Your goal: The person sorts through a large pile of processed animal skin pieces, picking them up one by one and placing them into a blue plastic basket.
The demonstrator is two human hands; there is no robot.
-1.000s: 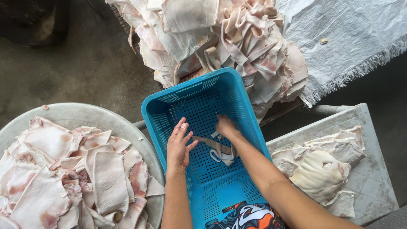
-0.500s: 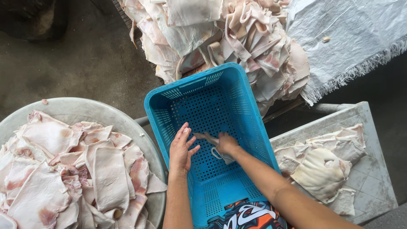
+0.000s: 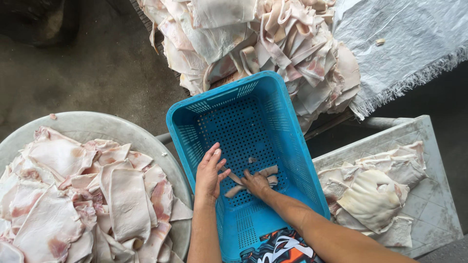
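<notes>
Right hand (image 3: 256,183) pinching pale skin scraps (image 3: 263,174) on blue crate (image 3: 195,131) floor; left hand (image 3: 208,171) resting spread, at 9 o'clock of scraps.

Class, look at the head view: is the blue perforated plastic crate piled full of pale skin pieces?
No: the blue perforated plastic crate shows mostly bare floor, with only a few pale strips under the right hand.
</notes>
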